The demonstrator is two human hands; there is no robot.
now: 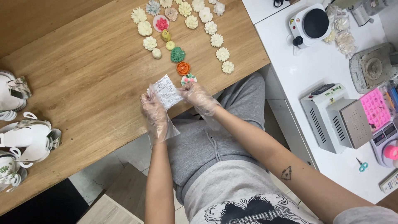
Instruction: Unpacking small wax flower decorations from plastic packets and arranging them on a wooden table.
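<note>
We see our 2 gloved hands at the wooden table's [83, 83] near edge, left hand [154, 114] and right hand [198, 96] both pinching a small printed white pouch [167, 92] between them (tilted diagonally), flower-shaped pieces [183, 68] just beyond.

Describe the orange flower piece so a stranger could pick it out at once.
Start at the wooden table, where small flower-shaped pieces lie in rows near its far edge. Follow the middle row towards the gloved hands; the orange flower lies just past the green leaf piece, near the table's edge. It is the only orange one, a rose-like swirl; most others are cream.
</note>
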